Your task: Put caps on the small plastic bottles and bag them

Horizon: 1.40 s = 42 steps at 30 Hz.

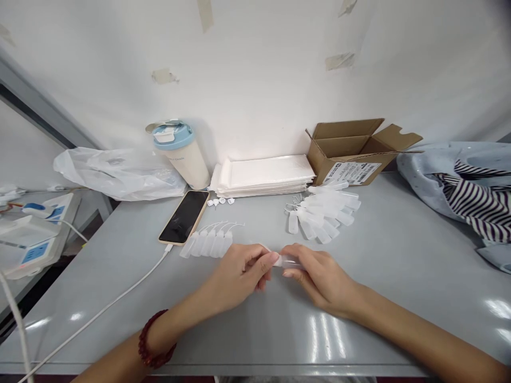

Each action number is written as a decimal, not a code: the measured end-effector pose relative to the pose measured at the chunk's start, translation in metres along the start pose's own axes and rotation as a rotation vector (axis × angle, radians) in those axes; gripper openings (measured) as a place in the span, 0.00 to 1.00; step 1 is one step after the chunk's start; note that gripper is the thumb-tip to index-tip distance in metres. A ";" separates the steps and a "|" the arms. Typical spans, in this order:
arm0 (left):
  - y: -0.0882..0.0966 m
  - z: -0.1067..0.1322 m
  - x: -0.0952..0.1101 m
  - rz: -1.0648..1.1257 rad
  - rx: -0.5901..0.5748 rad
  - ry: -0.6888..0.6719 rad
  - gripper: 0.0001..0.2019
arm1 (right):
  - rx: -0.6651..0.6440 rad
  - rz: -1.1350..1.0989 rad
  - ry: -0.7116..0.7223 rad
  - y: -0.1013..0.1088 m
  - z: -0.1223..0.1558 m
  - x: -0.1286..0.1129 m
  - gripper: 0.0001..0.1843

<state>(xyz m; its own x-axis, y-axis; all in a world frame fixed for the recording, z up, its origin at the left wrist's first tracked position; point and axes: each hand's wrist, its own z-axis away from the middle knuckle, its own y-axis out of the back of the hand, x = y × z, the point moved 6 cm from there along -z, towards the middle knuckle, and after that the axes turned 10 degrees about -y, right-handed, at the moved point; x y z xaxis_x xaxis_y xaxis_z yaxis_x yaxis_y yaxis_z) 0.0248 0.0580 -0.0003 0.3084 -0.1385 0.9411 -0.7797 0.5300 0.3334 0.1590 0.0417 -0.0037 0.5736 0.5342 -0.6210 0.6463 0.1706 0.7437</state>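
Both forearms are slanting in from the bottom edge and angling toward each other, the left forearm (115,364) from the lower left, the right forearm (423,340) from the lower right. The left grip (237,274) and the right grip (319,276) are facing each other at the middle, knuckles turned up. The left fingertips (272,259) are pinching shut, thumb against forefinger, pointing right. The right fingertips (288,273) are pinching too, pointing left, just beside the left ones.
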 end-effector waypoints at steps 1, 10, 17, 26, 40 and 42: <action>-0.002 0.000 0.000 -0.052 -0.019 -0.023 0.19 | -0.042 -0.009 -0.035 -0.001 0.000 0.001 0.14; -0.010 0.005 0.012 -0.492 0.053 -0.496 0.09 | -0.265 -0.604 -0.551 -0.001 -0.008 0.013 0.23; -0.007 -0.001 0.002 -0.053 -0.081 -0.067 0.18 | -0.092 -0.344 -0.348 0.008 -0.005 0.007 0.13; -0.007 -0.002 -0.011 0.357 -0.051 0.070 0.18 | 0.065 0.139 0.094 0.012 -0.005 -0.009 0.10; -0.004 0.008 0.018 -0.502 -0.092 -0.470 0.13 | -0.323 -0.630 -0.517 -0.001 -0.003 0.010 0.24; -0.006 0.010 0.017 -0.599 -0.080 -0.559 0.12 | -0.390 -0.804 -0.608 -0.005 -0.002 0.014 0.24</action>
<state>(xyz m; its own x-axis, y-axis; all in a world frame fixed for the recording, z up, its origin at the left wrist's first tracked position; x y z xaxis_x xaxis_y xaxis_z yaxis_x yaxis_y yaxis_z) 0.0292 0.0441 0.0143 0.3265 -0.8016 0.5008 -0.5217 0.2890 0.8027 0.1622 0.0500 -0.0155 0.2757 -0.3337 -0.9015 0.8018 0.5971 0.0242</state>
